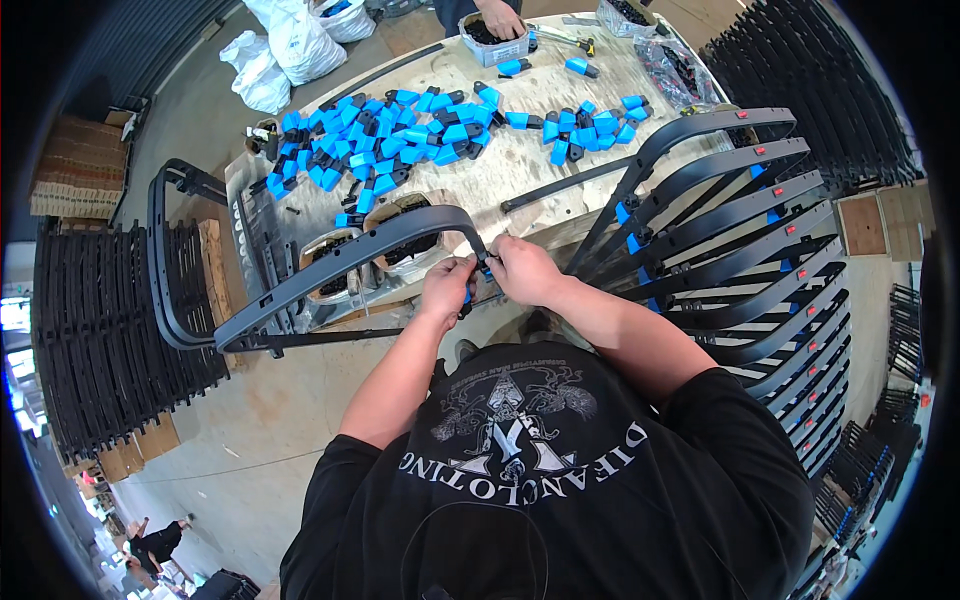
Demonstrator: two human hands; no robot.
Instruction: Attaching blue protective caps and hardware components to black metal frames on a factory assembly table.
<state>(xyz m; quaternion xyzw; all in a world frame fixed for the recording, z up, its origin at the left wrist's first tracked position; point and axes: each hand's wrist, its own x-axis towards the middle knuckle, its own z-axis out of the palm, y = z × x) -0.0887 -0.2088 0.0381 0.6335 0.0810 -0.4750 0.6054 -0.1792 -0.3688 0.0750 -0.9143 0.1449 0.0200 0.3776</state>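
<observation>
A black curved metal frame (345, 262) lies across the near edge of the table, its bent end coming down between my hands. My left hand (447, 288) is closed beside that end, with a small blue-and-black piece (467, 297) showing at its fingers. Gripping the end of the frame from the other side is my right hand (524, 270), its thumb and fingers pressed in close. A bit of blue also shows at the joint between the hands; the fingers hide the details there.
Blue-and-black plastic pieces (385, 135) are heaped on the wooden table (560, 200). Open boxes of small dark parts (405, 265) stand behind the frame. Similar frames (740, 260) are stacked at the right. Across the table, another person's hand (500, 18) reaches into a box (497, 50).
</observation>
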